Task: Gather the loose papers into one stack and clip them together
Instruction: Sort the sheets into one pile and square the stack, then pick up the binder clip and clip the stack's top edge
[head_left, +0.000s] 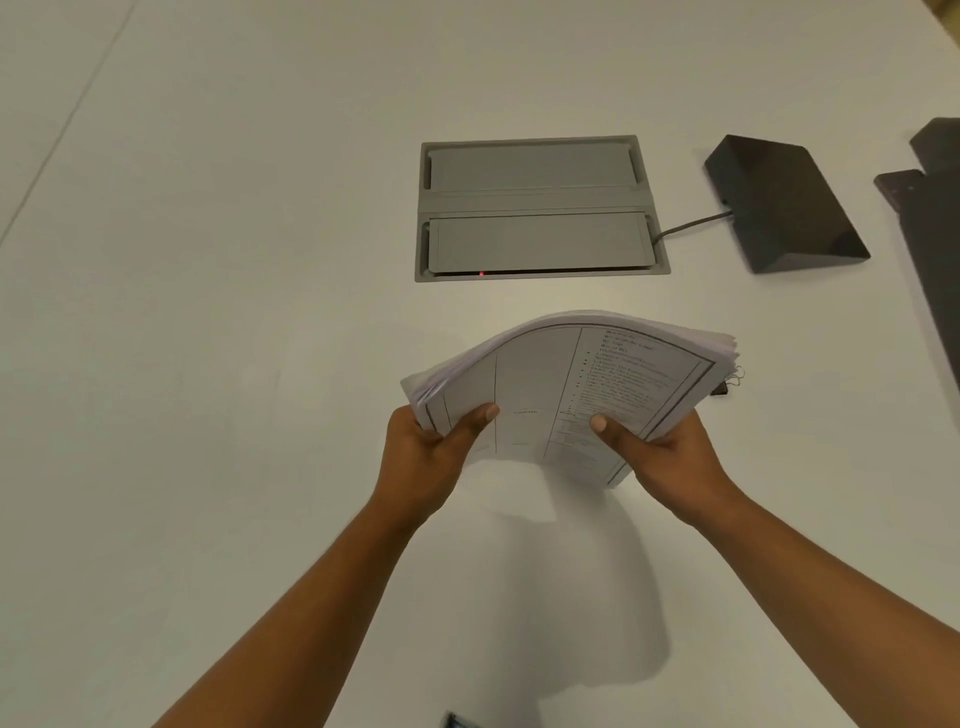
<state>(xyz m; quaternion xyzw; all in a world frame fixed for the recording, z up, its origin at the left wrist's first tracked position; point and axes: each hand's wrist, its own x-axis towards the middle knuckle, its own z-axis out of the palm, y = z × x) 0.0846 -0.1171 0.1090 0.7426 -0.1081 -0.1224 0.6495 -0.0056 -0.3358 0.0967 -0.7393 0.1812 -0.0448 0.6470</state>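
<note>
- White printed papers in a thick stack (566, 384) hang above the white table (208, 364), bowed upward between my two hands.
- My left hand (423, 452) grips the stack's near left corner, thumb on the top sheet, the other fingers hidden underneath.
- My right hand (662, 457) clasps the near right edge the same way.
- A small black binder clip with wire loops (727, 387) peeks out by the stack's right corner; I cannot tell whether it touches the papers.
- Beyond the stack lies a grey recessed hatch (540, 208), with a black wedge-shaped box (784, 202) to its right.
</note>
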